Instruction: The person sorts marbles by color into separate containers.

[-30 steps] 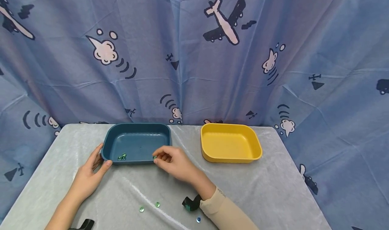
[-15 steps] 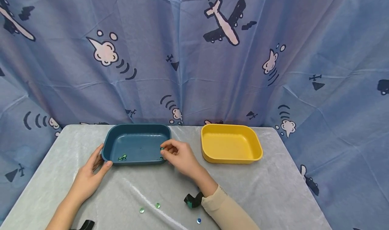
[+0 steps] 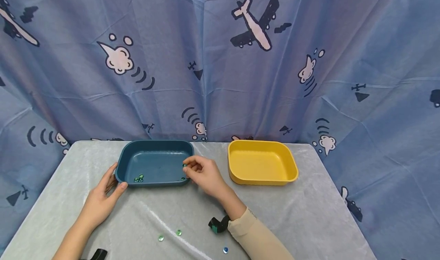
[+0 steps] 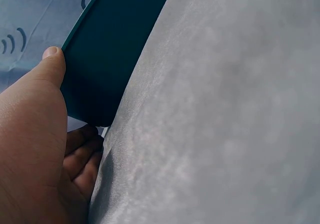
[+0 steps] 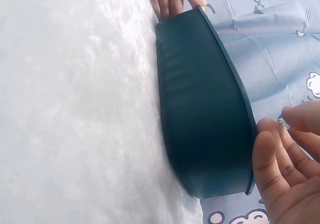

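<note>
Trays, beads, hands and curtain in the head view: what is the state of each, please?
Teal tray, upright, green beads inside.
Yellow tray, upright, apart from teal tray.
Left hand, holding teal tray's left end.
Right hand, pinching a bead.
Loose beads, two green, one blue, lying on cloth.
Curtain, hanging, creased.

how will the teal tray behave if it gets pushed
The teal tray looks like thin-walled, stiff plastic, so probably light. Low and broad, it should resist tipping. The velvety cloth beneath may drag on it.
</note>
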`<state>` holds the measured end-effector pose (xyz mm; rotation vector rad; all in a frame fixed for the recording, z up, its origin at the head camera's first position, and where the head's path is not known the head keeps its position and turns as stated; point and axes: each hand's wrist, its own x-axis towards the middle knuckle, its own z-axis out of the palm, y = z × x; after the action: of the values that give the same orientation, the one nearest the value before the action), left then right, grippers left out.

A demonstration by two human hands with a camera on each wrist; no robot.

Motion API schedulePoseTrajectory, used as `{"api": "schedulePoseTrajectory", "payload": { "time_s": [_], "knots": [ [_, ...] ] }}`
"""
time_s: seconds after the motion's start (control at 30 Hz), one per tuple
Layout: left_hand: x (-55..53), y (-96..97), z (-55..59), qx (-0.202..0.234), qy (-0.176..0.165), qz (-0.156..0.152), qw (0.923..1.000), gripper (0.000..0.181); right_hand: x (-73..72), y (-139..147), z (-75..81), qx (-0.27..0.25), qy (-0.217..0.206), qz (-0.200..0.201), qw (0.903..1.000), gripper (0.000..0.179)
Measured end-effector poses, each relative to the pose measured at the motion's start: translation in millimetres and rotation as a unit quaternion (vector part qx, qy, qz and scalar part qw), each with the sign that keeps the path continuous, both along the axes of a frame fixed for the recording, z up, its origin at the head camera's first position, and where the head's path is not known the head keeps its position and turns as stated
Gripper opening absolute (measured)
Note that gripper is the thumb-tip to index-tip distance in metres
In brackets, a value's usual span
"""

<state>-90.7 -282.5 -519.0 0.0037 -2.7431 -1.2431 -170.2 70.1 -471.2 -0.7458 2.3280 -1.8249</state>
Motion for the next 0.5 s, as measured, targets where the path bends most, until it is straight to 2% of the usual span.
{"api": "schedulePoseTrajectory", "payload": {
  "time_s": [0.5],
  "knots": [
    [-0.2, -0.4, -0.5, 0.002, 0.004, -0.001, 1.0000, 0.085, -1.0, -0.4, -5.1, 0.016, 0.016, -0.004, 0.9997, 0.016]
  ]
}}
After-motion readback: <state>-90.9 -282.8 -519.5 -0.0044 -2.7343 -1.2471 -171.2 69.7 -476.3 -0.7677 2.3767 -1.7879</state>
